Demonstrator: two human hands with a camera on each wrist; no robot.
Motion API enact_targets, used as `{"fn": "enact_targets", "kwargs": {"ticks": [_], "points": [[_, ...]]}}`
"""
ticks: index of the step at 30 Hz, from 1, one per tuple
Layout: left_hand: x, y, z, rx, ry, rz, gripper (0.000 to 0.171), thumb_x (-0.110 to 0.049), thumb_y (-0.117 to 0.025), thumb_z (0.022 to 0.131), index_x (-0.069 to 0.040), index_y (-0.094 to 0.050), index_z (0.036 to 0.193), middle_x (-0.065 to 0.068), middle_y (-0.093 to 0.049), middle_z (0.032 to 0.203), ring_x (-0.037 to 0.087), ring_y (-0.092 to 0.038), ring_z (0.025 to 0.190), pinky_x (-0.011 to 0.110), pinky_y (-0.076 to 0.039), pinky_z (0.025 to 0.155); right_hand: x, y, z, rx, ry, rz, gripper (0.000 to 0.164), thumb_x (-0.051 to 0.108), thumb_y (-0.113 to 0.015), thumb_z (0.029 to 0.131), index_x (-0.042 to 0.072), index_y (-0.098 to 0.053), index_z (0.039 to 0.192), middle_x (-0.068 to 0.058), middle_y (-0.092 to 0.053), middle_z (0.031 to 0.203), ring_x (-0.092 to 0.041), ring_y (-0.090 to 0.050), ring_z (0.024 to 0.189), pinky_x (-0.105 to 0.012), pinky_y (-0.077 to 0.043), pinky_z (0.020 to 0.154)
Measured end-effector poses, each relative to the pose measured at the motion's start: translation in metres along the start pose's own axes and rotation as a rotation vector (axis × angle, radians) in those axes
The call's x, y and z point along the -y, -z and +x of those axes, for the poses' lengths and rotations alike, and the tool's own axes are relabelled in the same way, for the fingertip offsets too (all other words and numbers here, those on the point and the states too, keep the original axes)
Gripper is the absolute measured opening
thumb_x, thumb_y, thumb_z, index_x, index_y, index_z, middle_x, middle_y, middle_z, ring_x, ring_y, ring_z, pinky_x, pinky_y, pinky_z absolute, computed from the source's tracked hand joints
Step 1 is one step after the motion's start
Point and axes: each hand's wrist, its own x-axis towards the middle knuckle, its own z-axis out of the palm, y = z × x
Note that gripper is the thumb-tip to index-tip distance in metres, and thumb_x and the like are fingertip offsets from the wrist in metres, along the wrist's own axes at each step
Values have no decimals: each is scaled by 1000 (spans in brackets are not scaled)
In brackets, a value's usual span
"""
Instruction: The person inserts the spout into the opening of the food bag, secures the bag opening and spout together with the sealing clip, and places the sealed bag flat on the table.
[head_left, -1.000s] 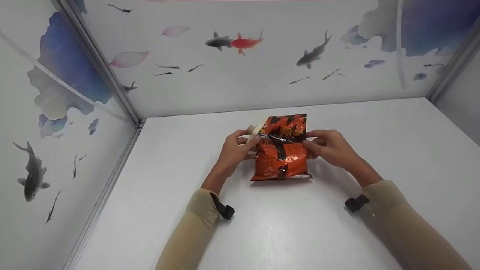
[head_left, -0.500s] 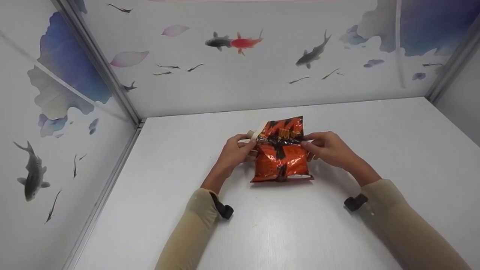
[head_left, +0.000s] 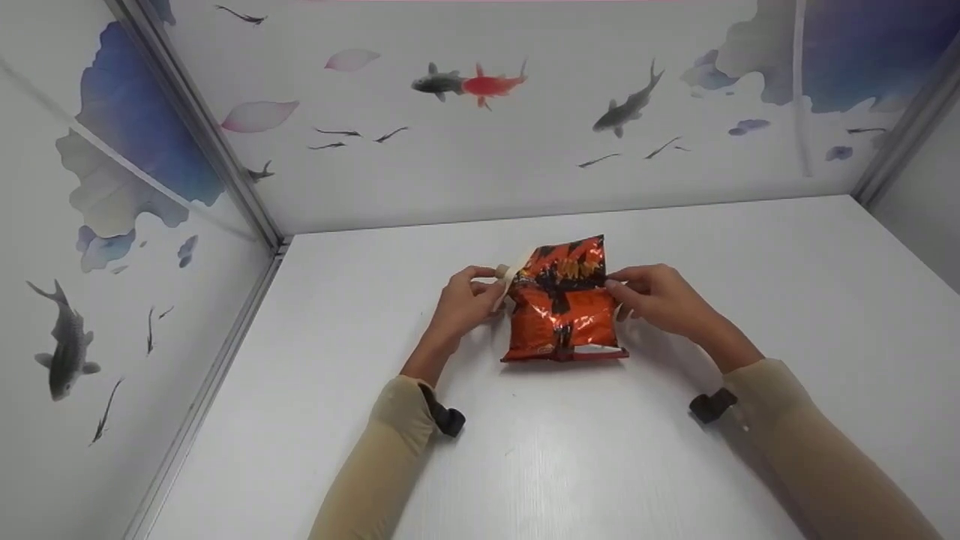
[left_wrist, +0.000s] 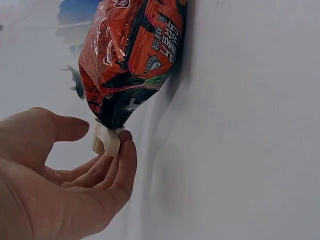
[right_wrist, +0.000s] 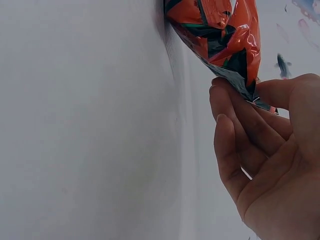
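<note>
A glossy orange-and-black food packet (head_left: 562, 319) stands propped up from the white table in the head view, pinched in at its middle. A cream plastic bag clip (left_wrist: 107, 140) sits on the gathered left edge of the packet. My left hand (head_left: 463, 304) is around the clip; in the left wrist view its fingertips touch the clip from behind, while the thumb (left_wrist: 72, 128) lies slightly apart from it. My right hand (head_left: 660, 300) pinches the packet's right edge between thumb and fingers, as the right wrist view shows. Part of the clip is hidden by the packet.
The white table (head_left: 570, 465) spreads around both arms. A back wall (head_left: 525, 165) and a left side wall (head_left: 217, 315), printed with fish and lotus, bound it. Each wrist carries a small black camera (head_left: 450, 421).
The top of the packet has come down and leaned a little left. My left hand has drawn slightly left, its thumb leaving the packet. The right hand stays nearly in place.
</note>
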Motion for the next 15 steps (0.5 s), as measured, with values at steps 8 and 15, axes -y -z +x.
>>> {"fn": "enact_targets", "kwargs": {"ticks": [8, 15], "points": [[-1, -1, -2, -28, 10, 71, 41, -35, -66, 109, -13, -63, 144, 12, -75, 133, 20, -74, 112, 32, -64, 87, -2, 0, 0, -6, 13, 3, 42, 36, -63, 111, 5, -73, 137, -11, -83, 101, -23, -78, 85, -33, -66, 77], [-1, 0, -2, -59, 0, 106, 42, -38, -64, 109, -13, -64, 144, 13, -72, 139, 24, -72, 120, 37, -65, 92, -3, 0, 0, -34, -1, -16, 40, 34, -62, 112, 5, -72, 137, -12, -83, 103, -22, -78, 84, -35, -66, 78]]}}
